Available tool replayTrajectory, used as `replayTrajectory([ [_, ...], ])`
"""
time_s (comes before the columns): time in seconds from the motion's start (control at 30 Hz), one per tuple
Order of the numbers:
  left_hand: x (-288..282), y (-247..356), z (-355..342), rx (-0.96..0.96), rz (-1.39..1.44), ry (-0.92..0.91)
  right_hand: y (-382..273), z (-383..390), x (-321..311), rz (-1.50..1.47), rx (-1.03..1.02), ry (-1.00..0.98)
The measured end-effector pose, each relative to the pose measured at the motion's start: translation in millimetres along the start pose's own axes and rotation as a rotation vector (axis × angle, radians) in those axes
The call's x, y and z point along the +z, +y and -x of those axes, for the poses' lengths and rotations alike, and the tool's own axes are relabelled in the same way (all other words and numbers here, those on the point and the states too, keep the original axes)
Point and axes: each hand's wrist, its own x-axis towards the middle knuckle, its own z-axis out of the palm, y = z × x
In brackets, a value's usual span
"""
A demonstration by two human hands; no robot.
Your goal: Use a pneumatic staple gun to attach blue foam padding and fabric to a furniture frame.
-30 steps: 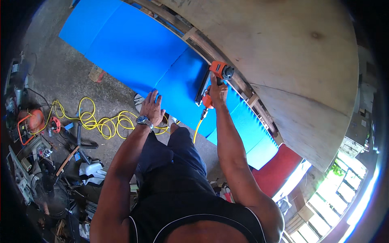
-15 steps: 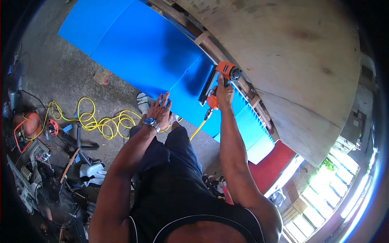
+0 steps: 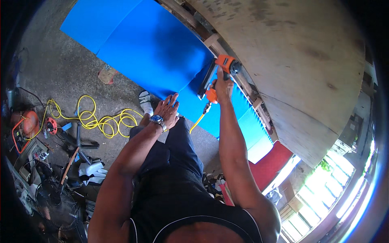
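Staple gun (image 3: 225, 62), orange and black, is in the right hand (image 3: 224, 88), whose fingers wrap its grip; its head lies just beyond that hand, its black magazine to the left. It looks rigid and probably hefty toward the head, so the grip seems the right hold; the yellow hose (image 3: 197, 122) below the hand may tug slightly. The blue sheet (image 3: 150, 46) extends to both sides of the right hand, along a wooden frame (image 3: 211, 39), and looks soft, light and easily creased. The left hand (image 3: 167, 109), fingers loosely spread and gripping nothing, is at its near edge, where flat pressure should suit better than pinching.
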Motion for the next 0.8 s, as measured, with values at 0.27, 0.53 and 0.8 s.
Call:
replayTrajectory([
  [0.27, -20.8, -6.7, -1.5, -0.043, 0.101, 0.072, -6.1, 6.4, -6.6, 0.003, -0.014, -0.018],
  [0.53, -41.1, -16.2, -17.0, -0.102, -0.012, -0.028, -18.8, -11.8, 7.8, 0.004, -0.042, -0.077],
  [0.8, -51.3, -62.0, -10.5, -0.026, 0.050, 0.191, -16.6, 0.0, 9.0, -0.060, -0.046, -0.061],
])
